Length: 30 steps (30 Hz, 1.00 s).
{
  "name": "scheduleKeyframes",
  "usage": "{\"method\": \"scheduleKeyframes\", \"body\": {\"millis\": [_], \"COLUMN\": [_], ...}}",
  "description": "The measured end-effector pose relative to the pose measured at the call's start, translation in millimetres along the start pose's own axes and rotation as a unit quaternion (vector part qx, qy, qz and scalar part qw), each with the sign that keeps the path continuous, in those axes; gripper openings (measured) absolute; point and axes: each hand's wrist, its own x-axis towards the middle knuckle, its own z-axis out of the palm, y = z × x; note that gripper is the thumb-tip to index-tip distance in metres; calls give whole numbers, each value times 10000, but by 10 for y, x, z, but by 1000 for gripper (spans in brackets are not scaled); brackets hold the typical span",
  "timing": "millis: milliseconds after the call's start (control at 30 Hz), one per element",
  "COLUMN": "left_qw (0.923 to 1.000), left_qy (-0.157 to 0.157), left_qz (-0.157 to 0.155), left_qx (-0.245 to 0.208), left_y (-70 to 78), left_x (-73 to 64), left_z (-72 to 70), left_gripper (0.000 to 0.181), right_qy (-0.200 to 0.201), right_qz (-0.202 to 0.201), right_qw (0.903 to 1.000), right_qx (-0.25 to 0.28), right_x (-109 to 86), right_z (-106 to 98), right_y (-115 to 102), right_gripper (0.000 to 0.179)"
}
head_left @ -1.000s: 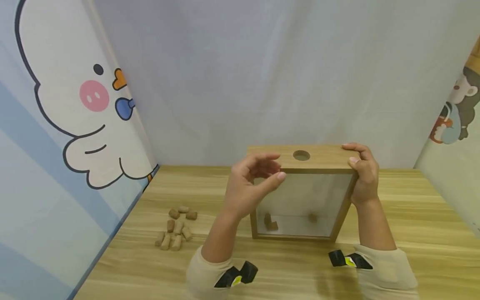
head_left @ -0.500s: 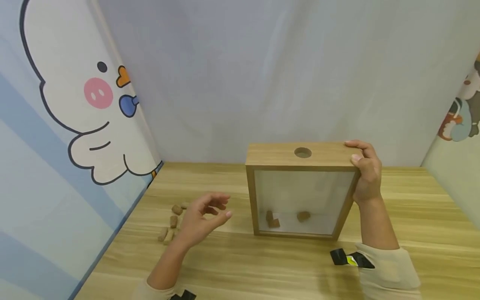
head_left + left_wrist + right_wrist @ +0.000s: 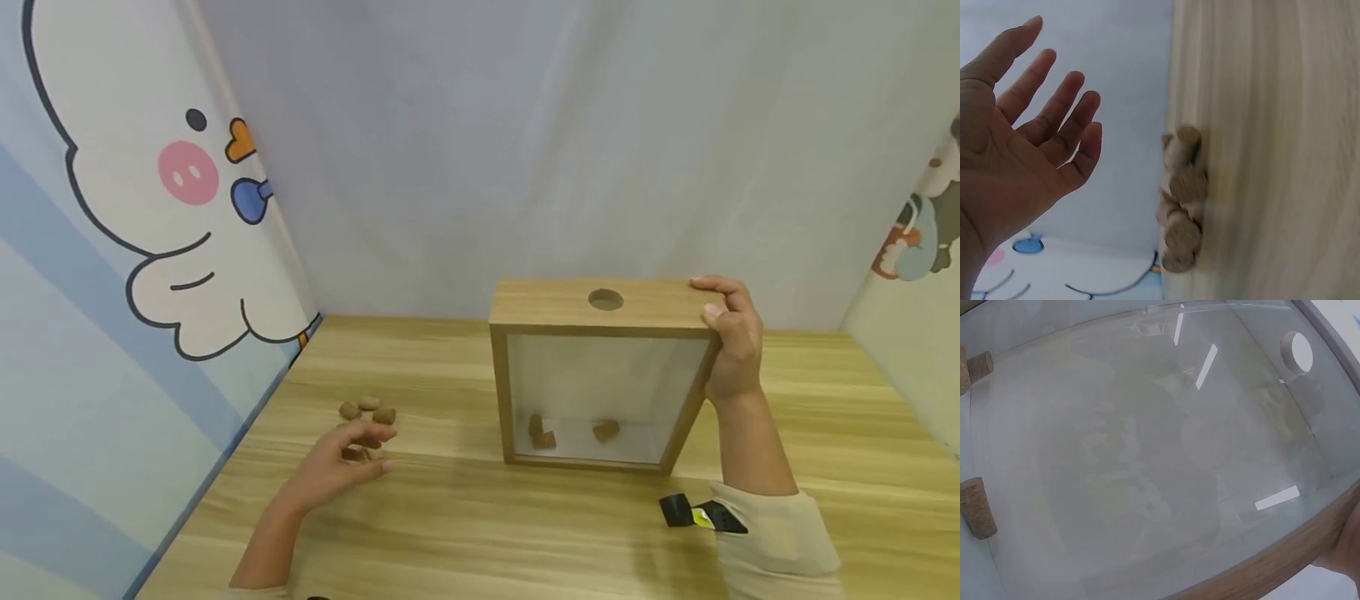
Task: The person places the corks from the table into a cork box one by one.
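Note:
A wooden box with a clear front [image 3: 607,307] stands upright on the table, with a round hole [image 3: 606,299] in its top. My right hand [image 3: 737,346] grips its upper right corner, thumb in front and fingers over the top. Inside, a cork [image 3: 606,430] lies apart from two others [image 3: 549,439] at the lower left; the right wrist view also shows a cork [image 3: 978,508] behind the pane. My left hand [image 3: 336,464], fingers loosely bent and holding nothing, hovers by the loose corks [image 3: 350,410], hiding some. Several corks [image 3: 1183,234] cluster in the left wrist view.
The wood-grain table [image 3: 465,533] runs back to a pale curtain [image 3: 480,167]. A wall panel with a cartoon bird [image 3: 112,167] borders the left side, and another printed panel [image 3: 918,333] the right.
My left hand has moved from the box's top, left and down to the loose corks. The single cork inside has shifted slightly left. My right hand keeps its grip.

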Motion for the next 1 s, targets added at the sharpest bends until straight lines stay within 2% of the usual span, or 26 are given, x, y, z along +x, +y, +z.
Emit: {"method": "scheduleKeyframes", "body": {"millis": [233, 333, 467, 633, 733, 1000], "left_qw": [9987, 9977, 9947, 9903, 9892, 9871], "left_qy": [46, 160, 318, 170, 118, 170], "left_qz": [-503, -639, -814, -999, -1065, -942], "left_qx": [8, 132, 545, 955, 1002, 1284], "left_y": [-248, -317, -382, -486, -532, -540], "left_x": [-66, -30, 65, 137, 157, 258], "left_z": [-134, -159, -181, -199, -189, -137], "left_gripper": [38, 40, 41, 44, 46, 45], "right_qy": [-15, -28, -30, -31, -38, -114], "right_qz": [170, 126, 83, 166, 163, 58], "right_qw": [9997, 9997, 9997, 9997, 9997, 9998], "right_qx": [-154, -211, -216, -178, -169, -174], "right_x": [-13, 3, 26, 3, -8, 35], "right_z": [19, 21, 31, 32, 31, 37], "right_y": [-14, -28, -47, -37, -33, -54], "right_gripper": [33, 33, 33, 31, 31, 32]}}
